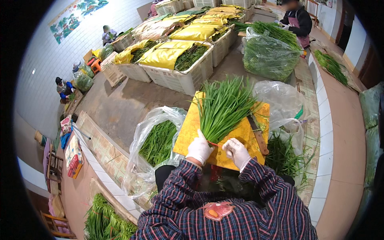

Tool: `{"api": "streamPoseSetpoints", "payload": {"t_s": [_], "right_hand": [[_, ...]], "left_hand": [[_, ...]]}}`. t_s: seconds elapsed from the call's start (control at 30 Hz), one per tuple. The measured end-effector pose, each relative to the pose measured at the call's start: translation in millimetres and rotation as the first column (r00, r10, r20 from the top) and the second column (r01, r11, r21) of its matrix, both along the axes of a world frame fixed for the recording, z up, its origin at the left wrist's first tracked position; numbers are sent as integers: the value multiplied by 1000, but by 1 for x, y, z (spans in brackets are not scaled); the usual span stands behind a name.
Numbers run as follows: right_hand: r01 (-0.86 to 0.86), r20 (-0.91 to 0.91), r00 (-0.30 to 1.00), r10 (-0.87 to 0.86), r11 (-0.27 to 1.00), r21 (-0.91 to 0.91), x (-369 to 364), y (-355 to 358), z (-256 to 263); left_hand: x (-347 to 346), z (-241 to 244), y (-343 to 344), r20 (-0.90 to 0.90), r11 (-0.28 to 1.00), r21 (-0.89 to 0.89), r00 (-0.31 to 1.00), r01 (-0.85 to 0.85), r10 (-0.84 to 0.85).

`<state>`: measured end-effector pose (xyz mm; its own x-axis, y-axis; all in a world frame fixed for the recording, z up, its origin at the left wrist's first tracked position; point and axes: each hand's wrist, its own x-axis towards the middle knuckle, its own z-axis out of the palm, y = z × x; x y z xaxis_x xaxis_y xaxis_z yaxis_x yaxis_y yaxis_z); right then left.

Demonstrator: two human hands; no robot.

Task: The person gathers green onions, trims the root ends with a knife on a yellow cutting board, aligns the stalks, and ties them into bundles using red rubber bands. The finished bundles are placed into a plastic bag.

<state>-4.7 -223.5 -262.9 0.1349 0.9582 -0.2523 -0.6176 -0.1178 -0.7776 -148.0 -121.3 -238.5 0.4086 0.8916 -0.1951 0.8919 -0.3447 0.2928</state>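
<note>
A bunch of long green leafy stalks, like garlic chives, lies on a yellow board in front of me. My left hand, in a white glove, grips the bunch at its lower end. A thin red tie runs from the bunch to my gloved right hand, whose fingers are pinched on it. On the board's right side, a long flat strip with a rusty-looking end lies beside the bunch; it may be a blade. The stalk ends under my left hand are hidden.
Open plastic bags of loose greens flank the board. Tied bunches lie at lower left. White crates with yellow covers stand ahead. A large bag of greens stands ahead right, near a co-worker. More people sit at the left.
</note>
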Motion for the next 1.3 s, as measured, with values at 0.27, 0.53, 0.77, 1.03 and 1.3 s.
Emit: {"api": "streamPoseSetpoints", "payload": {"t_s": [0.27, 0.53, 0.77, 1.03, 1.3], "right_hand": [[-120, 371, 874, 315, 878, -463, 13, 7, 0], [121, 957, 183, 226, 961, -250, -26, 22, -6], [-46, 960, -61, -273, 962, 270, -40, 40, 44], [-213, 936, 311, -164, 948, 237, -22, 85, 18], [-221, 239, 940, 244, 968, -119, -19, 80, 43]], "left_hand": [[-13, -19, 62, 365, 895, -393, 929, 211, -59], [-11, -13, 34, 548, 900, -371, 837, 228, 14], [-8, -53, 38, 192, 926, -23, 911, 377, -366], [-2, -13, 14, 278, 983, -160, 960, 87, -40], [5, -15, 10, 161, 986, -110, 981, 123, -104]]}}
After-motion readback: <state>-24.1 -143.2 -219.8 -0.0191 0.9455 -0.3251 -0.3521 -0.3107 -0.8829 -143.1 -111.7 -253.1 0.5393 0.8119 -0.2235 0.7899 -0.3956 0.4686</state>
